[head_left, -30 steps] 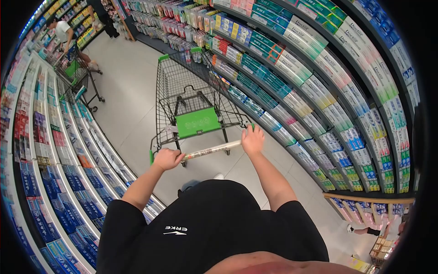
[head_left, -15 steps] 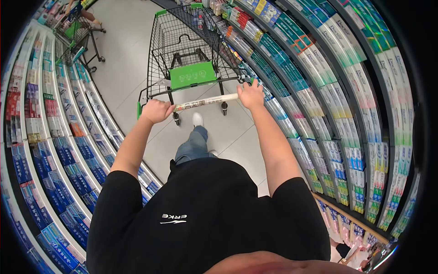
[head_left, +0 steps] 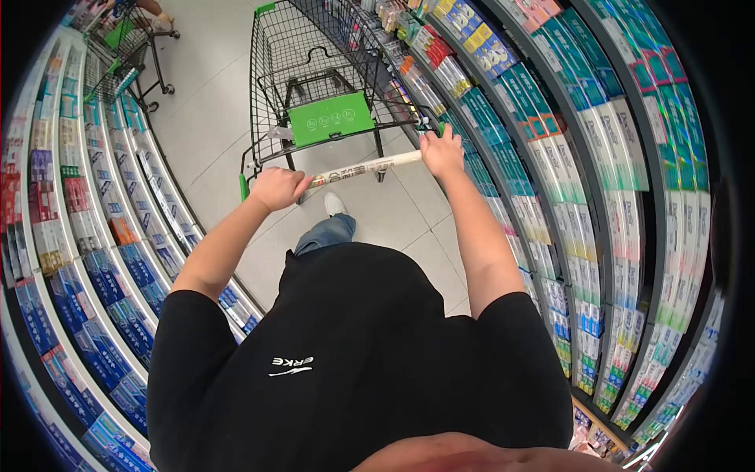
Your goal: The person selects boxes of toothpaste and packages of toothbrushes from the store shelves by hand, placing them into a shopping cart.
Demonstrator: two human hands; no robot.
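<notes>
A black wire shopping cart [head_left: 314, 71] with a green panel stands in front of me. Its pale handlebar [head_left: 366, 168] carries printed writing. My left hand [head_left: 280, 188] is wrapped round the bar's left end, and my right hand [head_left: 442, 152] grips the right end, close to the green corner piece. Through the mesh, the basket shows no goods. One white shoe [head_left: 335, 204] of mine is on the floor just behind the handlebar.
Shelves of boxed toothpaste [head_left: 98, 295] curve along the left. On the right, tall shelves [head_left: 550, 149] hold packed boxes close to the cart. Another cart [head_left: 126, 47] stands at the upper left, with part of a person beside it. Pale tiled floor [head_left: 208, 102] runs between.
I have moved forward along the aisle with the cart, and the shelves have slid back past me. Both hands keep their grip. The other cart sits nearer the left edge.
</notes>
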